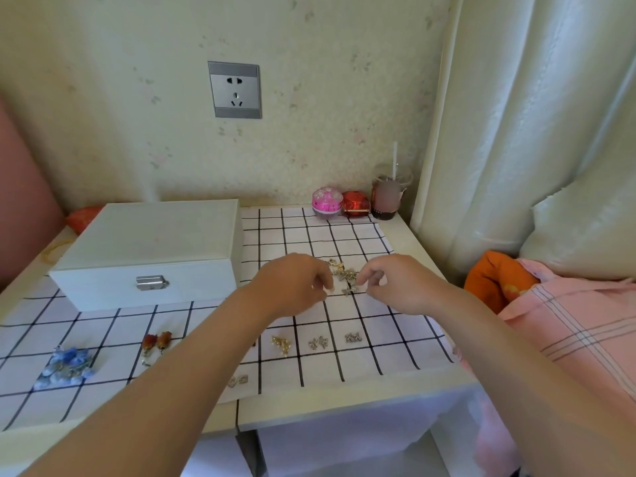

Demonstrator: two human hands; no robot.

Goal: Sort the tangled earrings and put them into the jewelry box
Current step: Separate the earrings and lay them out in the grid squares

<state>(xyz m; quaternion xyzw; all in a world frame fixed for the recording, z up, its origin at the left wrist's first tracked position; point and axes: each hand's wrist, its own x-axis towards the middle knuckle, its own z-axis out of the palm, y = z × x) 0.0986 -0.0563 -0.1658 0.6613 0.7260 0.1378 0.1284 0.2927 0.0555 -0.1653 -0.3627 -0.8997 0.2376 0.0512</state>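
Observation:
A tangled heap of gold and silver earrings lies on the checked cloth right of the shut white jewelry box. My left hand and my right hand hover on either side of the heap, fingers curled down toward a small silver earring between them. Whether either hand pinches a piece is too small to tell. Sorted pairs lie along the near side: blue, red-brown, gold, silver, silver, and small studs.
A pink round case, a red case and a drink cup with a straw stand at the back right. The table's near edge runs just below the cloth. A bed with pink bedding lies to the right.

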